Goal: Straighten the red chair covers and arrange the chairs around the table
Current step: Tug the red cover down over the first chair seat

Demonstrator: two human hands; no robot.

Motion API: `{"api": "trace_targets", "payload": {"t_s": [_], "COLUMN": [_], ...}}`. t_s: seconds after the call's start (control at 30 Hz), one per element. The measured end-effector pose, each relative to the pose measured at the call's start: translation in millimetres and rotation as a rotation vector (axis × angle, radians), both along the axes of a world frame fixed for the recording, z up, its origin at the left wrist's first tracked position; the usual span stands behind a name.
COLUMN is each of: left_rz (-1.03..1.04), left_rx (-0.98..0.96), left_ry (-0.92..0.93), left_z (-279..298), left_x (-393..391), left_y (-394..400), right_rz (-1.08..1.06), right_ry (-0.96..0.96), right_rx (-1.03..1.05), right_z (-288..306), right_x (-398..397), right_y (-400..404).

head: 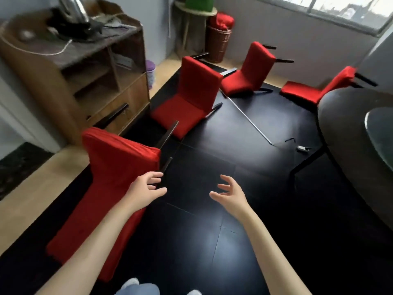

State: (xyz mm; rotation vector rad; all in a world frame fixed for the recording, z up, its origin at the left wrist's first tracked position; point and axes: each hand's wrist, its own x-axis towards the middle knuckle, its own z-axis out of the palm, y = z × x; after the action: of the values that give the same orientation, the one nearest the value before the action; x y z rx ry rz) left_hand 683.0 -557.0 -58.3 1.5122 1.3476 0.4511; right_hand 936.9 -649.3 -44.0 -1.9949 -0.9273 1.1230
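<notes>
Several red-covered chairs lie tipped over on the dark floor. The nearest chair [114, 179] lies at the lower left, its black legs pointing right. My left hand [146, 188] hovers just by its seat edge, fingers loosely curled, holding nothing. My right hand [228, 193] is spread open above the bare floor, apart from any chair. A second chair [191, 96] lies further back, a third [248, 71] behind it, and another [314, 90] next to the round dark table [340, 128] at the right edge.
A wooden cabinet [85, 77] stands at the left with clutter on top. A thin metal rod [248, 120] and small items [302, 148] lie on the floor by the table. A wicker basket [218, 43] with red cloth stands at the back wall.
</notes>
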Motion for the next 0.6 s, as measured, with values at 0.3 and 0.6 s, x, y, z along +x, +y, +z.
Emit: {"api": "trace_targets", "payload": {"t_s": [0.3, 0.6], "left_rz": [0.392, 0.667], "left_rx": [-0.003, -0.089], "left_ry": [0.021, 0.042], "left_z": [-7.1, -44.7], "left_x": [-52.9, -119.1], "left_y": [-10.5, 0.3], "right_rz": [0.451, 0.747], "right_ry": [0.0, -0.025], "right_rx": [-0.061, -0.121], "right_z": [-17.2, -43.9], "right_x": [-50.8, -130.1], "right_y": [95.6, 173.9]}}
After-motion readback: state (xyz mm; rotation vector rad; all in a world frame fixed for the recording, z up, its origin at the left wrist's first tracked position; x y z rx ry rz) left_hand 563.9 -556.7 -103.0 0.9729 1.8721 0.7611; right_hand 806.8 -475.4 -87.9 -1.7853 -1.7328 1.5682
